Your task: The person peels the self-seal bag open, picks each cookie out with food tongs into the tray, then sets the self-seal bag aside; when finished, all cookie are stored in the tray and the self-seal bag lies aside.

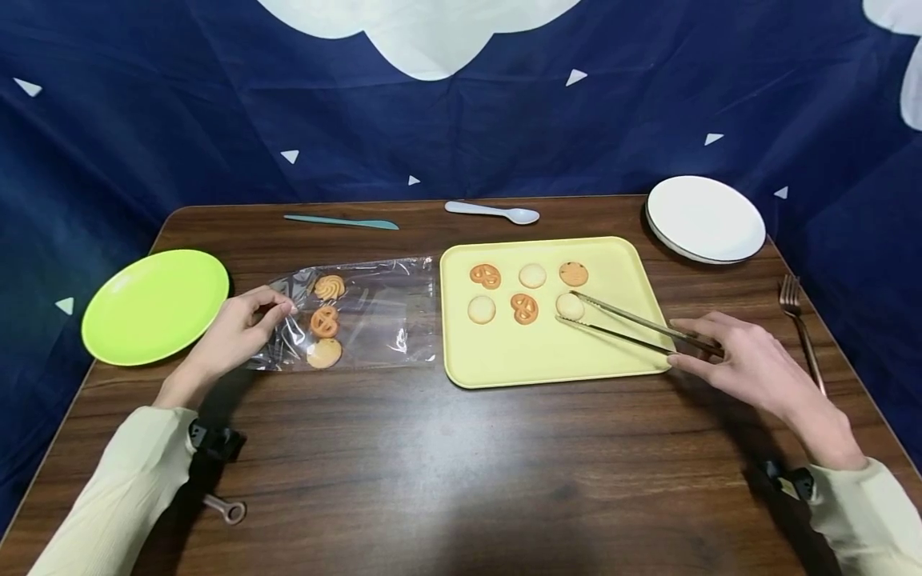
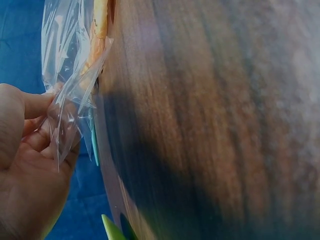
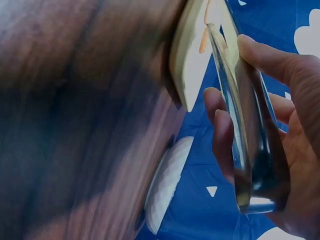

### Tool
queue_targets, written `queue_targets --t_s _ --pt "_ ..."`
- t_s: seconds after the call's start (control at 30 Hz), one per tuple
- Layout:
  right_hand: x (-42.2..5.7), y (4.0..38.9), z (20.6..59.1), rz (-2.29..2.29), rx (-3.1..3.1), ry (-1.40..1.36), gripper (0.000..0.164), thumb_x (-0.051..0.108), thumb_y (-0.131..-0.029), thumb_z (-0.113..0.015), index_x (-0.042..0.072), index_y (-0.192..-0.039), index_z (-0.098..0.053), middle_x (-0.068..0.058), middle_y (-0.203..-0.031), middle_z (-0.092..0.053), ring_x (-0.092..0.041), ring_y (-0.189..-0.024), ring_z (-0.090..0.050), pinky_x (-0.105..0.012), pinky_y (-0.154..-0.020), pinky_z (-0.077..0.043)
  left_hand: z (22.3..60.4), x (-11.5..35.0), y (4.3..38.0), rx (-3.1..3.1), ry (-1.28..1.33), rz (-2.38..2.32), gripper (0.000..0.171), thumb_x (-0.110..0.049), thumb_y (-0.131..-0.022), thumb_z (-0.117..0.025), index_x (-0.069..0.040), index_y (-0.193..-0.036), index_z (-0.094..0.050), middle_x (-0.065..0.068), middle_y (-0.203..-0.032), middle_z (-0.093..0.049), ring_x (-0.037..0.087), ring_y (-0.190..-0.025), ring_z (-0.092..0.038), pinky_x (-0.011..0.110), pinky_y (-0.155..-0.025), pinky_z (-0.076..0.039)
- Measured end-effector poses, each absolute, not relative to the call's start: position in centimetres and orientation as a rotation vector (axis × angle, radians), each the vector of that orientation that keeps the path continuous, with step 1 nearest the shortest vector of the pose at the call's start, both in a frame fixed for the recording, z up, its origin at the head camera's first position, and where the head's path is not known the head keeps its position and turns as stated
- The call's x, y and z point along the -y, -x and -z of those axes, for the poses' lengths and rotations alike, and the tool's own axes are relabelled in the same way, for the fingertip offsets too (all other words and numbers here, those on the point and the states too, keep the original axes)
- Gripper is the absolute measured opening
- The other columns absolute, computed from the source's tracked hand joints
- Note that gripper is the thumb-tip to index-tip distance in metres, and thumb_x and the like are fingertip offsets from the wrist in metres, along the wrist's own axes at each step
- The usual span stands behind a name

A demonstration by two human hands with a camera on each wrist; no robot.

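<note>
My left hand [image 1: 241, 332] pinches the near edge of a clear plastic bag [image 1: 374, 316] between thumb and fingers; the left wrist view shows the crinkled film in its grip. Inside the bag lie a swirl cookie [image 1: 330, 287], a pretzel-shaped cookie [image 1: 325, 322] and a round cookie [image 1: 324, 353]. My right hand [image 1: 749, 360] holds metal tongs [image 1: 634, 324], their tips spread around a pale round cookie [image 1: 570, 306] on the yellow tray [image 1: 562, 360]. Several other cookies, round and pretzel-shaped, lie on the tray in two rows.
A green plate [image 1: 154, 308] is at the left, white bowls [image 1: 706, 218] at the back right. Along the back edge lie a teal knife [image 1: 342, 222] and a pale spoon [image 1: 493, 212]. A fork [image 1: 799, 324] lies at the right; a metal handle end [image 1: 229, 509] shows beside the left sleeve.
</note>
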State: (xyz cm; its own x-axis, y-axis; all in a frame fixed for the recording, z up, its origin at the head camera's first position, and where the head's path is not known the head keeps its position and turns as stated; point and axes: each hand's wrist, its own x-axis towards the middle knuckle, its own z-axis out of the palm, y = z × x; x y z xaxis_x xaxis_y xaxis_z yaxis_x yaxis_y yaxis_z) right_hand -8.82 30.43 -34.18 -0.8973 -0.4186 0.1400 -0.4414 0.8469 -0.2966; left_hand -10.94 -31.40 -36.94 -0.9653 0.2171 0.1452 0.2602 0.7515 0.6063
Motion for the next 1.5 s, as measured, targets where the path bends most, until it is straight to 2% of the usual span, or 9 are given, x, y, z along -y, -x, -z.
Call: queue_targets --t_s 0.13,0.33,0.43,0.8,1.03,1.2,1.37,1.5 --pt "-30.3 8.7 33.6 -0.505 2.955 -0.652 0.048 0.032 -0.077 -0.078 0.007 -0.116 -0.065 -0.007 -0.104 -0.061 -0.023 -0.076 -0.058 -0.047 -0.063 -0.044 37.0 31.6 11.0 2.874 0.401 1.02 0.018 -0.011 -0.097 -0.051 0.002 -0.093 -0.064 0.01 -0.088 -0.058 0.01 -0.071 -0.045 0.018 -0.057 -0.036" --pt "-28.5 9.2 33.0 -0.557 2.865 -0.672 0.037 0.025 -0.074 -0.081 0.014 -0.107 -0.07 0.005 -0.088 -0.059 -0.012 -0.067 -0.051 -0.028 -0.06 -0.039 36.9 31.7 10.9 2.88 0.387 1.024 0.019 -0.013 -0.098 -0.051 0.0 -0.093 -0.064 0.01 -0.089 -0.057 0.01 -0.073 -0.045 0.017 -0.06 -0.036" --pt "-26.6 9.7 32.9 -0.598 2.835 -0.739 0.035 0.026 -0.076 -0.08 0.012 -0.107 -0.07 0.005 -0.088 -0.059 -0.011 -0.066 -0.052 -0.026 -0.059 -0.039 37.0 31.6 10.9 2.879 0.381 1.031 0.019 -0.013 -0.098 -0.051 0.0 -0.094 -0.064 0.01 -0.091 -0.058 0.01 -0.075 -0.046 0.015 -0.062 -0.037" --pt "-17.6 12.3 33.4 -0.63 2.794 -1.039 0.038 0.032 -0.079 -0.076 0.007 -0.107 -0.07 -0.001 -0.093 -0.062 -0.01 -0.061 -0.054 -0.033 -0.057 -0.045 37.0 31.5 10.8 2.863 0.378 1.055 0.019 -0.012 -0.098 -0.05 0.0 -0.093 -0.064 0.009 -0.091 -0.058 0.011 -0.074 -0.045 0.016 -0.061 -0.037" --pt "-13.2 13.7 33.7 -0.627 2.923 -1.036 0.038 0.036 -0.082 -0.073 0.011 -0.11 -0.07 -0.002 -0.091 -0.06 -0.007 -0.057 -0.048 -0.033 -0.054 -0.043 36.8 31.4 10.6 2.877 0.364 1.077 0.02 -0.013 -0.099 -0.049 0.001 -0.095 -0.064 0.011 -0.092 -0.058 0.011 -0.074 -0.046 0.017 -0.06 -0.038" --pt "-10.7 14.5 33.9 -0.659 2.96 -1.049 0.036 0.036 -0.082 -0.072 0.011 -0.107 -0.07 -0.003 -0.091 -0.061 -0.012 -0.063 -0.05 -0.031 -0.054 -0.042 36.8 31.3 10.6 2.879 0.358 1.072 0.021 -0.015 -0.099 -0.049 0.001 -0.094 -0.063 0.01 -0.089 -0.057 0.012 -0.072 -0.045 0.018 -0.058 -0.037" --pt "-8.4 15.3 34.2 -0.694 2.993 -1.058 0.037 0.036 -0.082 -0.072 0.009 -0.108 -0.069 -0.004 -0.104 -0.062 -0.013 -0.065 -0.053 -0.03 -0.054 -0.044 36.8 31.3 10.7 2.879 0.368 1.067 0.023 -0.016 -0.099 -0.049 0.001 -0.095 -0.064 0.01 -0.091 -0.058 0.012 -0.074 -0.045 0.018 -0.06 -0.038" --pt "-6.4 16.0 34.4 -0.719 2.993 -1.064 0.037 0.036 -0.082 -0.072 0.009 -0.107 -0.069 -0.004 -0.1 -0.061 -0.013 -0.067 -0.053 -0.031 -0.056 -0.044 36.8 31.3 10.8 2.882 0.365 1.068 0.022 -0.015 -0.099 -0.049 0.001 -0.096 -0.064 0.011 -0.091 -0.059 0.012 -0.075 -0.046 0.018 -0.061 -0.038"
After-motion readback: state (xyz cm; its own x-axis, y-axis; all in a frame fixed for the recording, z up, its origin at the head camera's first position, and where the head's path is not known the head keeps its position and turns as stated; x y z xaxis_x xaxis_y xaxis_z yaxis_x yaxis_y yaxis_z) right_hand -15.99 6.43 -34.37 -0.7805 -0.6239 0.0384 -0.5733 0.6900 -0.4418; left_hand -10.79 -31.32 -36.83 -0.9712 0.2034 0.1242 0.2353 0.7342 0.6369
